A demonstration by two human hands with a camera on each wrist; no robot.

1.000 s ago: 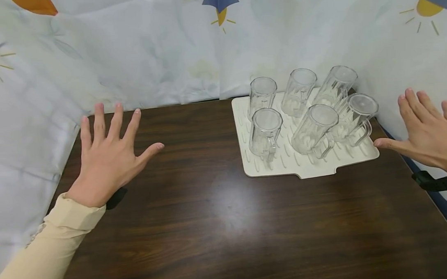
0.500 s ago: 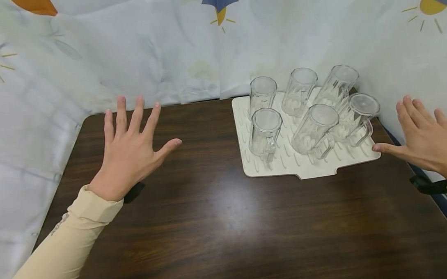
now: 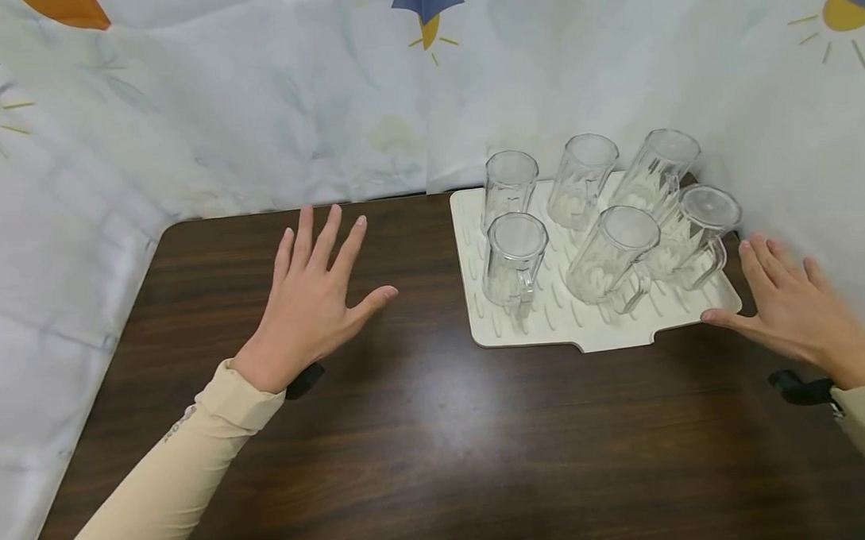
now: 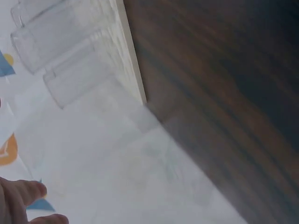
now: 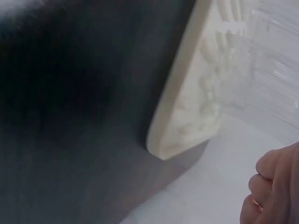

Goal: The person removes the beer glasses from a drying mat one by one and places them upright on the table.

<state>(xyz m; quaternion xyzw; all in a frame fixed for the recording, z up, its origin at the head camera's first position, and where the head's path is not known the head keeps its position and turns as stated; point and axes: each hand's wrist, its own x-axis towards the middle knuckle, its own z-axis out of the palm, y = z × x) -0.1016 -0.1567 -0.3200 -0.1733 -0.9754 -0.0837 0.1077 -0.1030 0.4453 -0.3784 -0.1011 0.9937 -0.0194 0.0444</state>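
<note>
Cream ribbed drying mat (image 3: 563, 329) flat at table's far right; six clear mugs (image 3: 512, 255) upside-down on it.

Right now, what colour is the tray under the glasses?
The tray is cream white, with raised ribs; the head view shows it best.

Left hand (image 3: 312, 294) flat and palm down, fingers (image 3: 326, 238) straight and spread, thumb out to the side, forearm in a cream sleeve reaching in from lower left. Right hand (image 3: 788, 313) likewise palm down, fingers splayed, thumb pointing inward, dark strap at the wrist. Neither holding anything.
</note>
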